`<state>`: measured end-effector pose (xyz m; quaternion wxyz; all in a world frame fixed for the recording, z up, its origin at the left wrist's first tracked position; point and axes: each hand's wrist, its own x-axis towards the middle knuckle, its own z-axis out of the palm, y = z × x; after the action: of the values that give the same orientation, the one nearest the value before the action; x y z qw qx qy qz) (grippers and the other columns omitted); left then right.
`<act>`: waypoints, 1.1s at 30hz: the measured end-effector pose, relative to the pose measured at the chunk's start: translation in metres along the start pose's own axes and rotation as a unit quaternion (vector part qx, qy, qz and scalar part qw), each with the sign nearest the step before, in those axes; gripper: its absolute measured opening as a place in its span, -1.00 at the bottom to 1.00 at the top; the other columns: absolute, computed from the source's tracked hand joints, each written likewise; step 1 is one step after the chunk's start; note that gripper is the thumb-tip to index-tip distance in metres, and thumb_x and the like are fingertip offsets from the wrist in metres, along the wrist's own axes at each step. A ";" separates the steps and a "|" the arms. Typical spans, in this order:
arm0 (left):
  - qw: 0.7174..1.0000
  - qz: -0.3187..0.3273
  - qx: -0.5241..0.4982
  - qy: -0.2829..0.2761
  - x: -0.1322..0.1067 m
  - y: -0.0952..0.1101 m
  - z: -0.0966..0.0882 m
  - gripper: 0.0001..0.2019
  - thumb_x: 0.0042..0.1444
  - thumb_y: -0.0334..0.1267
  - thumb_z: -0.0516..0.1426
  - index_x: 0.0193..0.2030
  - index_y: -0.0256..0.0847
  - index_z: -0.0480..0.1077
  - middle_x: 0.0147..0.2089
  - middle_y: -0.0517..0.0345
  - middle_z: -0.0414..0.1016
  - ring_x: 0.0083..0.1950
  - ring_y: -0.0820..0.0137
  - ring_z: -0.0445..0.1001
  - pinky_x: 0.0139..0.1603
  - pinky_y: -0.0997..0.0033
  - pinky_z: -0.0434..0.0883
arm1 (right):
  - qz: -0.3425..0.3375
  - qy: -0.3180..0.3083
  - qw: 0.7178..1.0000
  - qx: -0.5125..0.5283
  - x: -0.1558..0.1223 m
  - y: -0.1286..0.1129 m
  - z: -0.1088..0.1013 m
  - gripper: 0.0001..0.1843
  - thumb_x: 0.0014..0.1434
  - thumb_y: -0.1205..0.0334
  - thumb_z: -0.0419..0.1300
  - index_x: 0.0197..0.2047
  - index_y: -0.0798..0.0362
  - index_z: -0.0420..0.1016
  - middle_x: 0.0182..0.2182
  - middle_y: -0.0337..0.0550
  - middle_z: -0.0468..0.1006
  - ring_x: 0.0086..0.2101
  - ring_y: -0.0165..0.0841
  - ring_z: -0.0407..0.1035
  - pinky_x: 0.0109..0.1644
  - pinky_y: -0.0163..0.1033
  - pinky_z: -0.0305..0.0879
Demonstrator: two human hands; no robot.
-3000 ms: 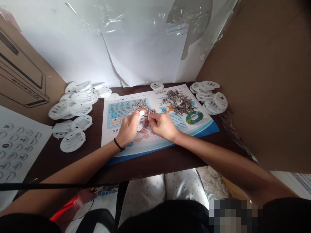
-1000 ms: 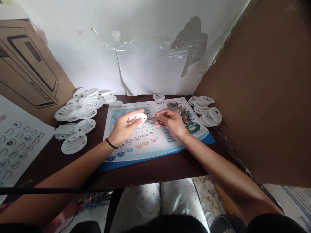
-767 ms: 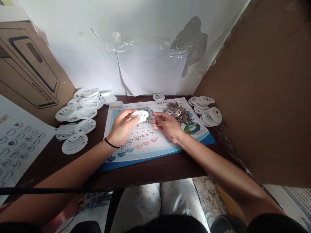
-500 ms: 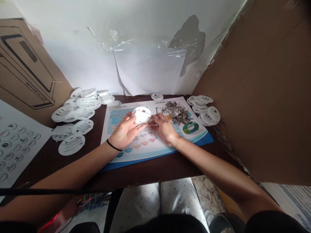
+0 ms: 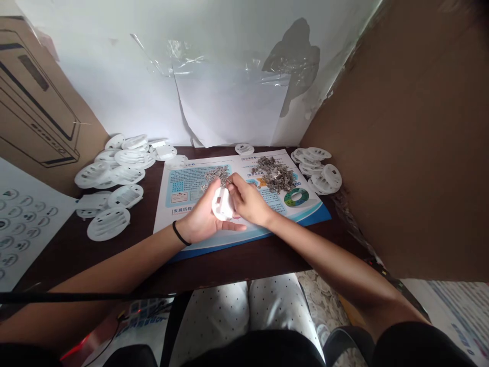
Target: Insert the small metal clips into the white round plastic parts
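2 bare forearms are stretched forward, the left forearm (image 5: pixel 126 262) from the lower left and the right forearm (image 5: pixel 324 252) from the lower right, and the hands are brought close together. The left hand (image 5: pixel 200 219) is turned palm up, its thumb pointed forward and at least 1 finger extended rightward. The right hand (image 5: pixel 250 204) is held back upward, its fingers curled, thumb and index finger drawn inward in a pinch.

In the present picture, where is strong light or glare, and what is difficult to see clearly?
All in the head view: bright light falls on the white disc in the left hand; clear plastic on the wall glares; the cardboard at right is dim; pieces in the dark metal pile blend together.
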<state>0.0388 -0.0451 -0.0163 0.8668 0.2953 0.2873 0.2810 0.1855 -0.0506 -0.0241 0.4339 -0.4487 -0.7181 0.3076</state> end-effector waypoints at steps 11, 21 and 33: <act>0.946 0.212 -0.073 0.233 0.011 0.024 -0.010 -0.85 0.17 -0.15 -0.02 -0.30 -0.18 0.21 -0.25 -0.02 0.44 -0.21 0.19 0.55 -0.20 0.10 0.52 | 0.068 0.049 0.996 -0.036 -0.007 0.009 0.004 -0.79 0.32 0.22 -0.11 -0.20 0.02 0.33 -0.47 -0.23 0.43 -0.50 -0.42 0.27 -0.35 -0.29 0.17; 0.914 0.311 -0.019 0.261 0.018 0.009 -0.010 -0.83 0.04 -0.16 0.09 -0.34 -0.16 0.17 -0.42 0.22 0.35 -0.39 0.38 0.48 -0.52 0.48 0.36 | 0.043 -0.065 0.996 -0.049 -0.015 0.000 0.016 -0.74 0.30 0.26 -0.08 -0.16 0.04 0.43 -0.31 -0.21 0.56 -0.45 -0.45 0.35 -0.28 -0.29 0.21; 0.905 0.338 0.013 0.257 0.019 0.003 -0.010 -0.87 -0.01 -0.20 0.07 -0.35 -0.14 0.18 -0.39 0.22 0.28 -0.41 0.42 0.42 -0.65 0.53 0.20 | 0.019 -0.074 0.996 -0.051 -0.016 0.003 0.015 -0.71 0.31 0.24 -0.07 -0.15 0.04 0.47 -0.36 -0.21 0.55 -0.41 -0.42 0.39 -0.26 -0.27 0.23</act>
<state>0.0439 -0.0274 -0.0268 0.6119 0.3042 0.3863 0.6196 0.1766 -0.0652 -0.0386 0.3505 -0.4600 -0.7541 0.3112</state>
